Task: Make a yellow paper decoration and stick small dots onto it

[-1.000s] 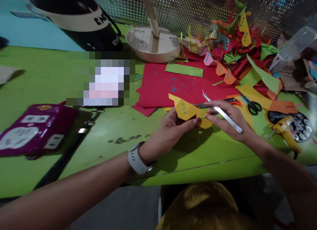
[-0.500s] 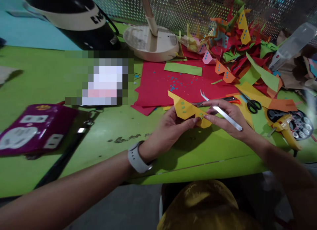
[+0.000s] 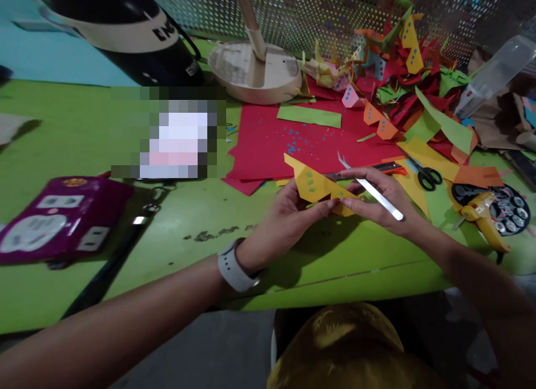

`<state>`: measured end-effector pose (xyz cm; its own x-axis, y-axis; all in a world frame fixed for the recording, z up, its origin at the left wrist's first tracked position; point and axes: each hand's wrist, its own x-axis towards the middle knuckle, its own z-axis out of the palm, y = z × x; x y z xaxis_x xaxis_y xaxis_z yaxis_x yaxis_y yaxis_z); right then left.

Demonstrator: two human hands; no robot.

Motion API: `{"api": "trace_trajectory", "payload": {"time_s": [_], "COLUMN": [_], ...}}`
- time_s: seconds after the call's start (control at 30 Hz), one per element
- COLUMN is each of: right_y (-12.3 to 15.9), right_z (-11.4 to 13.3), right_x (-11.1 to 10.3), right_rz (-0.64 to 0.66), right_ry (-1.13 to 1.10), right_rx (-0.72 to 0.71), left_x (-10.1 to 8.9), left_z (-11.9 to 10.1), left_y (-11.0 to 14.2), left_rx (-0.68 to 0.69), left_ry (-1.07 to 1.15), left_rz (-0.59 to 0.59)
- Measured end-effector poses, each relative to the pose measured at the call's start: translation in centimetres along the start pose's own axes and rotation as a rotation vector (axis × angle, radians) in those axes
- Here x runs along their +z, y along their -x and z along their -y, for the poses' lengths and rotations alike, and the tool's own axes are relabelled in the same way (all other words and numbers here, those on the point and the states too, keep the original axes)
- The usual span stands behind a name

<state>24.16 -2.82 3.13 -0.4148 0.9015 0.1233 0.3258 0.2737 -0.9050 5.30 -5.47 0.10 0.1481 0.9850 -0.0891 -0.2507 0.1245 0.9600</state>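
Observation:
A yellow paper cut-out (image 3: 310, 182) with a scalloped edge and small green spots is held above the table. My left hand (image 3: 288, 216) grips it from the left and below, thumb on its lower edge. Silver tweezers (image 3: 379, 199) lie across my right hand (image 3: 387, 202), between the fingers, with the forked tip pointing up and left. The thumb and a fingertip of that same hand also press on the right end of the cut-out, so part of it is hidden. Behind the hands lies a red sheet (image 3: 259, 138) strewn with tiny blue bits.
Black scissors (image 3: 429, 178) and a yellow glue gun (image 3: 481, 210) lie to the right, by a round case of small parts (image 3: 513, 213). Colourful paper pieces (image 3: 377, 87) pile up behind. Leftward are a purple pouch (image 3: 84, 216), a blurred-out patch and a black bottle (image 3: 138, 43).
The tweezers have shifted slightly left in my right hand, and its thumb has moved a little over the cut-out's right end. My left hand has hardly moved.

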Motion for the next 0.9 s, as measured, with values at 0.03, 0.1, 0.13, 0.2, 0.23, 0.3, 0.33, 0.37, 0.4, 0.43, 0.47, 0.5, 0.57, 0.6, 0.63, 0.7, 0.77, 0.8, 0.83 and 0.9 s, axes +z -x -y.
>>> {"api": "trace_trajectory", "payload": {"time_s": [0.03,0.1,0.13,0.2,0.23,0.3,0.33,0.37,0.4,0.43,0.47,0.5,0.57,0.6,0.63,0.7,0.77,0.8,0.83,0.9], "right_y": [0.0,0.0,0.0,-0.1,-0.1,-0.1,-0.2,-0.2,-0.2,-0.2,-0.2,-0.2,-0.3,-0.3,-0.3,-0.3,-0.3,-0.3,-0.3,-0.3], "right_z": [0.1,0.2,0.2,0.2,0.1,-0.1,-0.2,-0.3,-0.4,-0.4,-0.5,-0.5,-0.5,-0.4,-0.4,-0.5,-0.6,-0.7,-0.7,-0.9], "right_x": [0.0,0.0,0.0,0.0,0.0,0.0,0.0,0.0,0.0,0.0,0.1,0.1,0.1,0.1,0.2,0.2,0.3,0.2,0.2,0.2], "right_rz": [0.002,0.01,0.014,0.018,0.017,0.014,0.013,0.013,0.015,0.017,0.02,0.023,0.027,0.027,0.026,0.022,0.019,0.018,0.018,0.021], "right_ry": [-0.003,-0.007,-0.015,-0.04,-0.055,-0.08,-0.087,-0.089,-0.085,-0.077,-0.068,-0.063,-0.074,-0.086,-0.098,-0.111,-0.125,-0.134,-0.142,-0.144], "right_rx": [0.005,0.011,0.011,0.007,0.007,0.016,0.023,0.028,0.032,0.036,0.038,0.036,0.028,0.024,0.02,0.023,0.031,0.036,0.041,0.049], "left_x": [0.0,-0.1,-0.1,0.0,0.0,0.0,0.0,0.0,0.0,0.0,0.0,0.0,0.0,0.0,0.0,0.1,0.1,0.1,0.1,0.1], "left_z": [0.0,0.1,0.0,0.0,0.0,-0.1,-0.1,-0.1,-0.1,-0.1,0.0,0.0,0.0,-0.1,-0.1,-0.2,-0.3,-0.3,-0.3,-0.4], "left_y": [0.0,0.0,0.0,0.0,0.0,0.0,0.0,-0.1,-0.1,-0.1,-0.2,-0.2,-0.2,-0.2,-0.3,-0.3,-0.3,-0.2,-0.2,-0.2], "left_rx": [-0.002,-0.009,-0.011,-0.014,-0.018,-0.023,-0.024,-0.023,-0.023,-0.023,-0.022,-0.022,-0.018,-0.017,-0.016,-0.016,-0.018,-0.017,-0.017,-0.017], "left_ry": [-0.007,-0.018,-0.021,-0.023,-0.024,-0.03,-0.035,-0.039,-0.042,-0.045,-0.046,-0.047,-0.047,-0.047,-0.049,-0.057,-0.069,-0.072,-0.074,-0.077], "left_rz": [-0.005,-0.009,-0.01,-0.01,-0.009,-0.007,-0.008,-0.01,-0.012,-0.013,-0.014,-0.012,-0.01,-0.009,-0.011,-0.012,-0.008,-0.005,-0.004,-0.005]}}
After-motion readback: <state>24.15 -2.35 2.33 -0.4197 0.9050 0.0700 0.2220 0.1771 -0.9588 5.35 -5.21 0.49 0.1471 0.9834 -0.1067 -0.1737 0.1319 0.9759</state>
